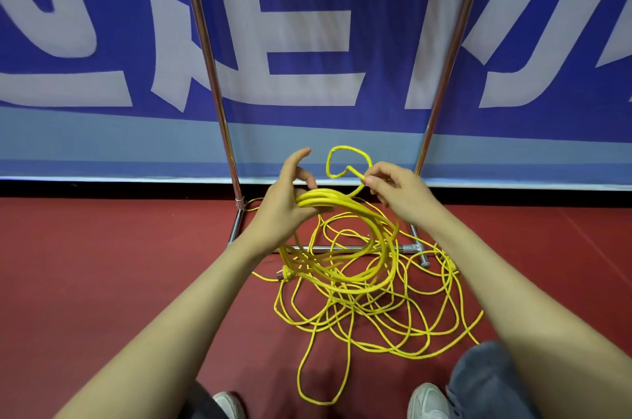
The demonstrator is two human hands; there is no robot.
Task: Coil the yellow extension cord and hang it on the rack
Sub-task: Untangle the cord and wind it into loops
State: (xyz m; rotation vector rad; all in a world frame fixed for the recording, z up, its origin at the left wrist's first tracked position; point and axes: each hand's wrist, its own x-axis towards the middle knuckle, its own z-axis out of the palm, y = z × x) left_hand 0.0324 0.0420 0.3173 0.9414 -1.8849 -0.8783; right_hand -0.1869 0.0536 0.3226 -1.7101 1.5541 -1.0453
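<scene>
Red floor [119, 281] under a blue banner [307, 42] carries most of the tangled yellow extension cord [359, 309] beside the rack [212, 76]. Left hand [284, 199] grips several coils; right hand [396, 189] pinches a loop.

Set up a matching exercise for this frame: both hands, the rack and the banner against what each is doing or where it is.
Things:
1 left hand
2 right hand
3 rack
4 banner

States:
a blue and white, behind the rack
b fingers pinch a raised loop
c grips the coil
d stands on the red floor

Pairs: 1-c; 2-b; 3-d; 4-a
</scene>
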